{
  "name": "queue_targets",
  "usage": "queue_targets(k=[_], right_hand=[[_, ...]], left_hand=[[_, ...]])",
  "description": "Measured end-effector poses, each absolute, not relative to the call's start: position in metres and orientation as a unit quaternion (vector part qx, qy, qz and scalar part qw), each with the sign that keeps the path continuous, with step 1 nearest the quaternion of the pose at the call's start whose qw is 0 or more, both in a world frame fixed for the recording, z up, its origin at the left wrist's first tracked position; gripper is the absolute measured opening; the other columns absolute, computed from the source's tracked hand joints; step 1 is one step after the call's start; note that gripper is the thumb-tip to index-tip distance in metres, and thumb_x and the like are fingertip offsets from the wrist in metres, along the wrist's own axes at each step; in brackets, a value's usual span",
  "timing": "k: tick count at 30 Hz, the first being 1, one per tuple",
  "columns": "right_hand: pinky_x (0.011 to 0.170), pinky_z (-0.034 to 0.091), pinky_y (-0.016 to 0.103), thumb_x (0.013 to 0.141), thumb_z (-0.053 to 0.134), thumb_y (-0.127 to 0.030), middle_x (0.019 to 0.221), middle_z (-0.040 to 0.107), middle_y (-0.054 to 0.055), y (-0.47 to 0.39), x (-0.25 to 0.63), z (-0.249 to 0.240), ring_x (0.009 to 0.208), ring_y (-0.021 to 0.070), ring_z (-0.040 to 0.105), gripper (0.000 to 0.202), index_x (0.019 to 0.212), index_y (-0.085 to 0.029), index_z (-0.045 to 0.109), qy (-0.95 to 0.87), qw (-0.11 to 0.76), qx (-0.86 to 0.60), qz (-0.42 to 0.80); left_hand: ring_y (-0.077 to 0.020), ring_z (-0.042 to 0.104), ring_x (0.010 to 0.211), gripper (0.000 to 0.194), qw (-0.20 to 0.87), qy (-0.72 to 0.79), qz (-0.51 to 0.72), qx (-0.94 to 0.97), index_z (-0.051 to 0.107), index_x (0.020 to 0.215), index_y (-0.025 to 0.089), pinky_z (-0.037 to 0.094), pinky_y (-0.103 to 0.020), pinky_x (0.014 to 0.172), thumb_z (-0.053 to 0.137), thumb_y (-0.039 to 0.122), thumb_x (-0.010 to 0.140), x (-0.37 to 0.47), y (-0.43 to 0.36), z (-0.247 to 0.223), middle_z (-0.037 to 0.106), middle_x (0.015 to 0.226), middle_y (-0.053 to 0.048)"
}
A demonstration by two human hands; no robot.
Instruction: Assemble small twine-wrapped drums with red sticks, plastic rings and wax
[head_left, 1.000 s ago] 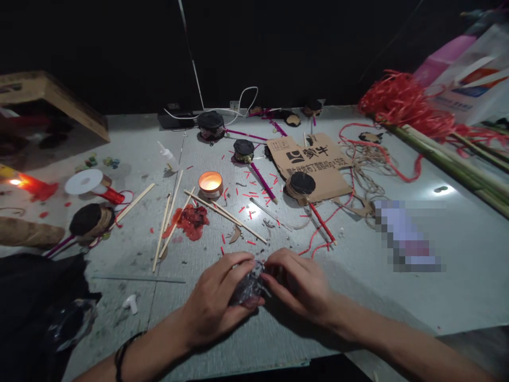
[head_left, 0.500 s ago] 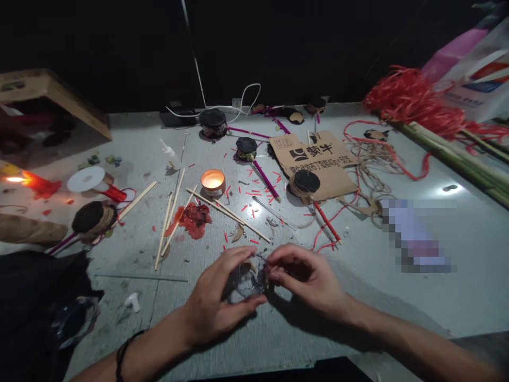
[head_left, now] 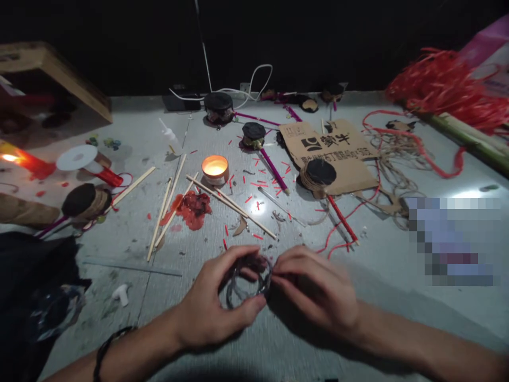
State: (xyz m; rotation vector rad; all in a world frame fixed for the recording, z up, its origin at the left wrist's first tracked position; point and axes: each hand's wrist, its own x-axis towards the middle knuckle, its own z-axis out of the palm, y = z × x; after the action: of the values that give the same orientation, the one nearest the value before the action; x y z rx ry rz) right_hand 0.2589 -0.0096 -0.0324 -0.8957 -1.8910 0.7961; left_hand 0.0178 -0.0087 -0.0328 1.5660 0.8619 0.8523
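Left grip [head_left: 217, 305] around clear ring [head_left: 265, 281], cardboard [head_left: 345, 165] reading "蒙牛"

Grey table [head_left: 397, 281], thickly strewn

From its centre, a cardboard sheet [head_left: 338, 149] lies at two o'clock, a black-topped drum [head_left: 218, 107] at eleven, a red wax-like patch [head_left: 194, 210] with pale sticks [head_left: 159, 220] at nine, a white plastic piece [head_left: 121, 294] at eight.

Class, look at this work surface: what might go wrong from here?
Fire: the lit candle burns close to the wooden sticks, so a careless knock might bring flame and wood together.
Bending: the left hand grips the clear ring between thumb and fingers; its wall looks thin, so a hard squeeze could perhaps deform it.
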Motion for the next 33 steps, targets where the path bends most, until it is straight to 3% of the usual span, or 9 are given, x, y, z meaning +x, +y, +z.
queue_targets(k=[3, 6, 8, 13, 18, 23, 28, 31, 33], right_hand=[[0.075, 0.065, 0.028, 0.102, 0.066, -0.012, 0.101, 0.073, 0.006, -0.010, 0.262, -0.035, 0.087, 0.0180, 0.074, 0.027, 0.125, -0.024, 0.063, -0.787, 0.426, -0.329, 0.301], [0.075, 0.068, 0.029, 0.101, 0.064, -0.011, 0.099, 0.074, 0.008, -0.012, 0.267, -0.035, 0.088, 0.0199, 0.075, 0.034, 0.132, -0.024, 0.058, -0.807, 0.409, -0.310, 0.293], [0.071, 0.067, 0.029, 0.103, 0.063, -0.013, 0.096, 0.072, 0.007, -0.014, 0.268, -0.034, 0.083, 0.0196, 0.074, 0.030, 0.130, -0.024, 0.059, -0.807, 0.422, -0.314, 0.270], [0.072, 0.063, 0.032, 0.104, 0.066, -0.018, 0.099, 0.072, 0.009, -0.018, 0.264, -0.034, 0.087, 0.0204, 0.071, 0.021, 0.125, -0.019, 0.063, -0.826, 0.438, -0.296, 0.198], [0.072, 0.059, 0.033, 0.106, 0.065, -0.018, 0.100, 0.074, 0.007, -0.022, 0.260, -0.037, 0.085, 0.0196, 0.069, 0.014, 0.120, -0.020, 0.064, -0.843, 0.431, -0.266, 0.181], [0.079, 0.061, 0.031, 0.112, 0.057, -0.022, 0.107, 0.074, 0.008, -0.016, 0.263, -0.033, 0.095, 0.0196, 0.072, 0.016, 0.124, -0.021, 0.066, -0.854, 0.392, -0.271, 0.207], [0.078, 0.063, 0.036, 0.115, 0.046, -0.021, 0.105, 0.078, 0.010, -0.022, 0.269, -0.010, 0.093, 0.0227, 0.073, 0.024, 0.121, -0.022, 0.070, -0.891, 0.323, -0.269, 0.169], [0.072, 0.066, 0.037, 0.110, 0.053, -0.021, 0.098, 0.079, 0.008, -0.060, 0.276, -0.001, 0.083, 0.0245, 0.074, 0.027, 0.122, -0.030, 0.076, -0.891, 0.255, -0.291, 0.235], [0.069, 0.067, 0.038, 0.106, 0.064, -0.032, 0.098, 0.077, 0.005, -0.090, 0.276, -0.007, 0.087, 0.0264, 0.076, 0.022, 0.117, -0.046, 0.078, -0.852, 0.301, -0.317, 0.287]], left_hand=[[-0.0204, 0.079, 0.105, 0.053, 0.664, 0.348, 0.370, 0.549, 0.062, 0.144, 0.032, 0.067, -0.032, 0.090, 0.081, 0.033, 0.094, 0.018, -0.009, -0.036, 0.078, 0.125, -0.008], [-0.0181, 0.080, 0.086, 0.061, 0.755, 0.343, 0.373, 0.416, 0.067, 0.137, 0.028, 0.066, -0.028, 0.073, 0.091, 0.048, 0.085, 0.018, -0.009, -0.041, 0.078, 0.122, -0.011], [-0.0186, 0.079, 0.085, 0.069, 0.769, 0.342, 0.369, 0.394, 0.068, 0.136, 0.026, 0.066, -0.030, 0.073, 0.097, 0.050, 0.078, 0.018, -0.008, -0.044, 0.077, 0.122, -0.013], [-0.0241, 0.078, 0.110, 0.068, 0.732, 0.336, 0.369, 0.464, 0.066, 0.136, 0.028, 0.065, -0.034, 0.089, 0.099, 0.041, 0.077, 0.020, -0.008, -0.045, 0.078, 0.122, -0.012], [-0.0185, 0.076, 0.101, 0.056, 0.705, 0.347, 0.362, 0.502, 0.068, 0.124, 0.025, 0.063, -0.027, 0.081, 0.098, 0.033, 0.078, 0.024, -0.007, -0.037, 0.076, 0.117, -0.008], [-0.0213, 0.069, 0.107, 0.029, 0.614, 0.330, 0.345, 0.628, 0.073, 0.094, 0.020, 0.061, -0.032, 0.086, 0.090, 0.043, 0.087, 0.026, -0.001, -0.030, 0.068, 0.117, -0.008], [-0.0202, 0.066, 0.103, 0.034, 0.545, 0.299, 0.323, 0.714, 0.073, 0.083, 0.020, 0.058, -0.037, 0.096, 0.083, 0.051, 0.092, 0.023, 0.001, -0.026, 0.066, 0.111, -0.006], [-0.0209, 0.067, 0.101, 0.037, 0.542, 0.312, 0.320, 0.712, 0.072, 0.080, 0.019, 0.059, -0.037, 0.092, 0.081, 0.053, 0.093, 0.022, 0.001, -0.024, 0.068, 0.111, -0.008], [-0.0217, 0.068, 0.100, 0.036, 0.534, 0.321, 0.323, 0.713, 0.071, 0.078, 0.019, 0.059, -0.038, 0.091, 0.078, 0.049, 0.096, 0.022, 0.001, -0.023, 0.069, 0.111, -0.009]])
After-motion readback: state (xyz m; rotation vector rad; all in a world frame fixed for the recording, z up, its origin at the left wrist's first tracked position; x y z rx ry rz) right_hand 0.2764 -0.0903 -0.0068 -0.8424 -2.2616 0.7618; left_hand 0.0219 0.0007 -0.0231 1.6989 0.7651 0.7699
